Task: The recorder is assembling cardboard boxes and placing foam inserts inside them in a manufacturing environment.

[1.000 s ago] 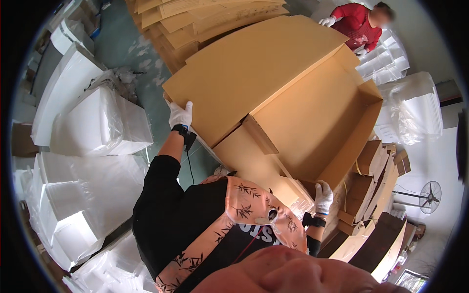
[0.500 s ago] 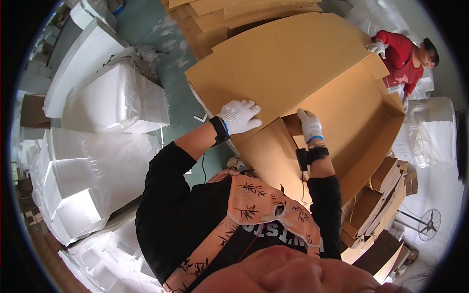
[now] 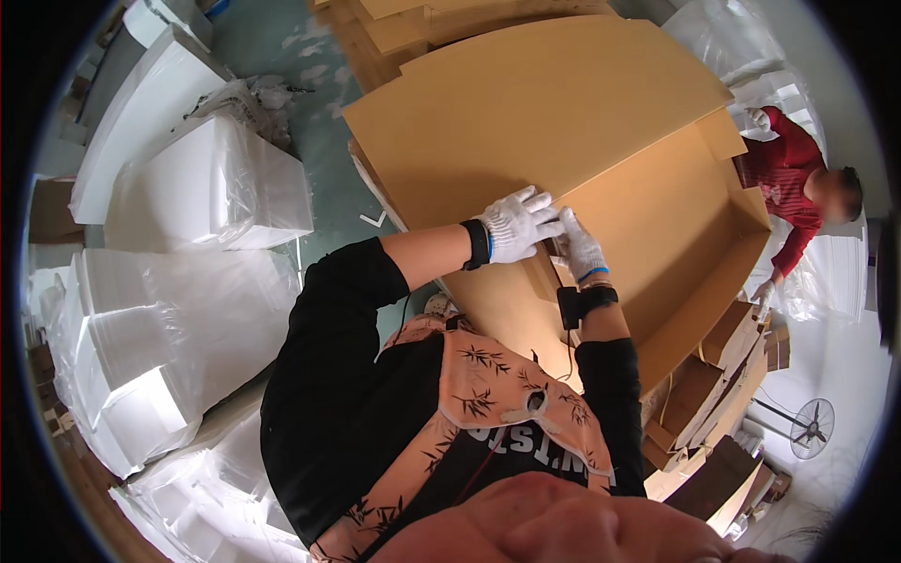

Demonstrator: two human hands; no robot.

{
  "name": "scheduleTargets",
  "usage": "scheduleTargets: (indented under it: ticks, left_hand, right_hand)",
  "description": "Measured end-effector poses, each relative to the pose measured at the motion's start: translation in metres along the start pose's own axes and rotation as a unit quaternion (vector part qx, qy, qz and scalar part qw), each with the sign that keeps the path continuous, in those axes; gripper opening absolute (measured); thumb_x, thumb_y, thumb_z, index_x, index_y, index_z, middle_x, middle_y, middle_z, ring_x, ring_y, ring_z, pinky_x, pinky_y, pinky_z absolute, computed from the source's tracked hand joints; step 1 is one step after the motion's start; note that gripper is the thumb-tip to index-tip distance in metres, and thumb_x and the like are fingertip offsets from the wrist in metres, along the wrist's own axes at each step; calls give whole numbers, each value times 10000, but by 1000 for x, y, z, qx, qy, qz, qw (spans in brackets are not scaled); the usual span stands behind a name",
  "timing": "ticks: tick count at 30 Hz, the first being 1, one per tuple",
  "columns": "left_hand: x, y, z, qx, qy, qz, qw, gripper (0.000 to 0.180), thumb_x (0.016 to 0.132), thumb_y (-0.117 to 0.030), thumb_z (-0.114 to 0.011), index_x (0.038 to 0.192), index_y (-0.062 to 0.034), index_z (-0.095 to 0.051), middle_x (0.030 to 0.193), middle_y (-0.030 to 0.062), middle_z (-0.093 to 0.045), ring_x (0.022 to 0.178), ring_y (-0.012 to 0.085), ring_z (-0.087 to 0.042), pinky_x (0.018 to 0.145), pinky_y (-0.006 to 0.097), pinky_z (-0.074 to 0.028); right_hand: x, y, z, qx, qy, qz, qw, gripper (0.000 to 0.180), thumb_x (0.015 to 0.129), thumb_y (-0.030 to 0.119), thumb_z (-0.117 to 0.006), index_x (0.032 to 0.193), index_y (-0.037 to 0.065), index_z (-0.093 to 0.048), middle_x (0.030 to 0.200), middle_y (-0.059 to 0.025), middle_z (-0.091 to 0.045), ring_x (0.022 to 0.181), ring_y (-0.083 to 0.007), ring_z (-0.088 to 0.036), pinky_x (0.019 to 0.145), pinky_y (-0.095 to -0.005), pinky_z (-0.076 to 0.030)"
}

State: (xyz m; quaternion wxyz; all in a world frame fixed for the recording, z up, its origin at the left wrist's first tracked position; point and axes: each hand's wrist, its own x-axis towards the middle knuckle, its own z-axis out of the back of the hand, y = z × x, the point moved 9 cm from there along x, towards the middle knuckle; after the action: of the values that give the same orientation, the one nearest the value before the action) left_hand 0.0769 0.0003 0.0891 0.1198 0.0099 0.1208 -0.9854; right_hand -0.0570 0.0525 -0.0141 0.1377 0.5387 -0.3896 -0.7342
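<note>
1. Both gloved hands have drawn together since half a second ago: the left hand (image 3: 519, 223) has slid right along the flap edge, and the right hand (image 3: 579, 246) now sits just beside it, fingertips nearly meeting.
2. The left hand lies flat with fingers spread, pressing on the big cardboard box (image 3: 657, 244) where the broad top flap (image 3: 535, 113) meets the open inside.
3. The right hand curls over the same edge; whether it pinches the cardboard or only rests there, I cannot tell.
4. The box stands in the middle of the scene, just beyond the person's chest, its opening facing right.
5. Stacks of flat cardboard (image 3: 441, 23) lie at the far side.
6. White foam blocks wrapped in clear plastic (image 3: 202, 188) fill the left side.
7. A co-worker in a red top (image 3: 784, 178) stands at the right, touching the box's far right flap.
8. A floor fan (image 3: 809, 427) stands at the near right.
</note>
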Motion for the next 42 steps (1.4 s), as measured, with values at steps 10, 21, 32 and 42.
scheduleTargets:
  ticks: [10,21,32,42]
  left_hand:
    - [5,19,-10,-6,-44,38,998,357,866,-338,-681,1163,-140,-675,1515,146,-383,1427,372,-347,1213,495,-250]
    - [-21,-70,100,-467,-77,-175,863,244,982,-285,-628,1046,-70,-723,1149,140,-706,1166,277,-641,989,430,-510]
    - [-112,-254,289,-821,129,-490,262,443,1064,-279,-434,1308,68,-560,1293,211,-613,1194,304,-611,978,382,-494]
    - [-166,-233,307,-728,101,-646,204,382,1067,-189,-429,1379,-4,-549,1412,155,-557,1262,301,-569,1032,411,-468]
  right_hand:
    - [-36,-17,118,-280,-118,188,934,331,866,225,-642,1132,35,-699,994,-194,-723,951,-258,-701,842,-345,-538]
    - [-228,-117,195,-622,-66,290,725,160,881,233,-629,879,108,-728,827,-112,-716,742,-298,-681,761,-426,-526]
    - [-233,-100,192,-496,-246,391,735,336,946,357,-552,785,122,-731,722,-103,-694,692,-340,-645,697,-468,-492]
    - [-231,-124,215,-562,-257,246,746,451,974,422,-493,710,112,-685,695,-143,-673,737,-373,-639,736,-492,-478]
